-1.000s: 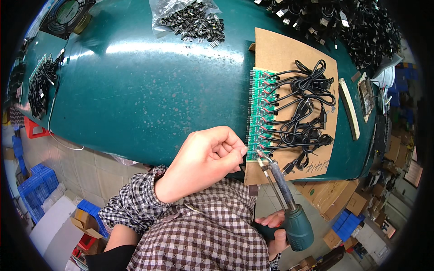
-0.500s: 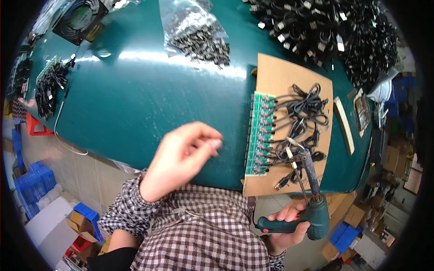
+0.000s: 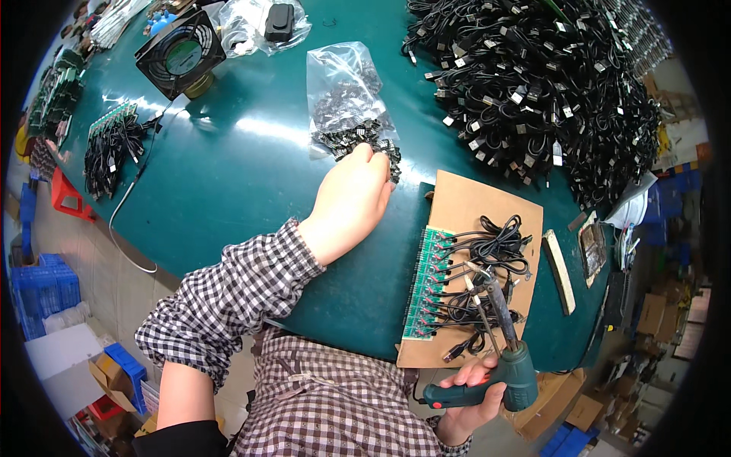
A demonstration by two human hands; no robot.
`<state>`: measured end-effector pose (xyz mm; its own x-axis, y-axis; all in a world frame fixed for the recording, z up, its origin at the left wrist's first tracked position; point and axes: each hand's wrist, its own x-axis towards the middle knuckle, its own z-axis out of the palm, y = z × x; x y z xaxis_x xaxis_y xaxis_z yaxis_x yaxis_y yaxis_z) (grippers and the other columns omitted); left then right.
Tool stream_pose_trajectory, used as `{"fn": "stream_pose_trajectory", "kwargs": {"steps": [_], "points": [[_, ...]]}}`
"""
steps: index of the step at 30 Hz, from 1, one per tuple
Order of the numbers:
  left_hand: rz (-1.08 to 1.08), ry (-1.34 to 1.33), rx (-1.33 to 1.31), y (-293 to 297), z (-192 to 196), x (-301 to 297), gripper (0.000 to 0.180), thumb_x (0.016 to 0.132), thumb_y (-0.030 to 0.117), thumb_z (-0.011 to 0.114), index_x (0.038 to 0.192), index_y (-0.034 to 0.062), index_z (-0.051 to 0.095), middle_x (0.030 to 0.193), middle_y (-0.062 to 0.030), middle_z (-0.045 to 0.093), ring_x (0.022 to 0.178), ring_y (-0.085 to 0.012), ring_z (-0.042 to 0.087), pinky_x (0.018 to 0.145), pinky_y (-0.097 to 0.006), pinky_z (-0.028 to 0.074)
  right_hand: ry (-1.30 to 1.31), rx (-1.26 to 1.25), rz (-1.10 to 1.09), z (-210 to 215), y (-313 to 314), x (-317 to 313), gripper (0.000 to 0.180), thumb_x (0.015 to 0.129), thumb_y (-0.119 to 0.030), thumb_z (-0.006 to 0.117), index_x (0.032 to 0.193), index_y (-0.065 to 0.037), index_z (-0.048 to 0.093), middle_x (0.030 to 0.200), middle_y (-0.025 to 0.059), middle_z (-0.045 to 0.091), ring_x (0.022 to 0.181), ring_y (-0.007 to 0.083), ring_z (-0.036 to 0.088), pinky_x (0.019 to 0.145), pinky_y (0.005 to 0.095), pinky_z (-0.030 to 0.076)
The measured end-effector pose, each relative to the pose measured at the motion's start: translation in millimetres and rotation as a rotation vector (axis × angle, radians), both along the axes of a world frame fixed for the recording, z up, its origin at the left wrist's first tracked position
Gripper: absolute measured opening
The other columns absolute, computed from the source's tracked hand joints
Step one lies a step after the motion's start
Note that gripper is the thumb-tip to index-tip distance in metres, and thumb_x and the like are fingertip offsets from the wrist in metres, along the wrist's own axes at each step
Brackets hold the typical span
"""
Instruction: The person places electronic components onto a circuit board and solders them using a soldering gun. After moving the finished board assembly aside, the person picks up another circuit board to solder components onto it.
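Note:
My left hand (image 3: 352,199) reaches over a pile of small black-and-metal parts (image 3: 344,140) spilling from the mouth of a clear plastic bag (image 3: 335,72). Its fingers are bent together at the pile's near side, and whatever they pinch is hidden. Down at the right, my right hand (image 3: 470,407) is wrapped round the handle of a green soldering gun (image 3: 521,378). The gun's tip points away from me, over black cables (image 3: 495,245). These cables join a strip of green circuit boards (image 3: 425,289) lying on a brown cardboard sheet (image 3: 476,196).
A large heap of black USB cables (image 3: 518,99) fills the far right. At the far left stands a black fan (image 3: 181,57), with a cabled board bundle (image 3: 106,152) nearer. A pale stick (image 3: 560,274) lies right of the cardboard. A white cord (image 3: 114,221) hangs over the table's left edge.
My left hand has moved forward from above the near table edge to the pile of parts. My right hand still holds the soldering gun over the cables. The view has shifted.

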<state>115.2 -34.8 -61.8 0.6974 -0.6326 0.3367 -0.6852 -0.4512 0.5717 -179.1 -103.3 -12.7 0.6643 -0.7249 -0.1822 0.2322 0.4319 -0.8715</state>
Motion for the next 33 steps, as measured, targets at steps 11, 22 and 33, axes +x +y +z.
{"fn": "stream_pose_trajectory", "kwargs": {"steps": [11,22,33], "points": [[-0.004,0.562,-0.294,35.9,23.1,-39.7,0.012,0.079,0.001,0.060,0.085,-0.0014,0.050,0.075,-0.0067,0.058,0.063,-0.0105,0.059,0.057,-0.021,0.049,-0.033,0.002,0.003,-4.0,3.7,1.2,0.045,0.086,-0.036,0.053,0.106,0.001,0.037,0.078,0.0090,0.050,0.078,0.0204,0.056,0.061,0.0373,0.058],[-0.247,1.903,-0.653,45.9,61.4,-129.8,0.014,0.086,0.003,0.054,0.097,-0.0058,0.053,0.094,-0.0197,0.061,0.083,-0.0211,0.063,0.072,-0.030,0.055,0.280,-0.558,0.022,23.4,17.7,48.2,0.039,0.071,-0.002,0.065,0.104,0.001,0.044,0.087,0.0091,0.050,0.081,0.0220,0.054,0.078,0.0356,0.045],[-0.231,1.862,-0.560,43.4,56.1,-147.5,0.013,0.085,0.004,0.056,0.093,-0.0066,0.054,0.088,-0.0137,0.061,0.074,-0.0159,0.062,0.064,-0.026,0.054,0.290,-0.636,0.077,19.2,15.2,40.6,0.033,0.070,0.014,0.054,0.098,-0.001,0.044,0.086,0.0091,0.048,0.080,0.0194,0.053,0.072,0.0336,0.046]]}}
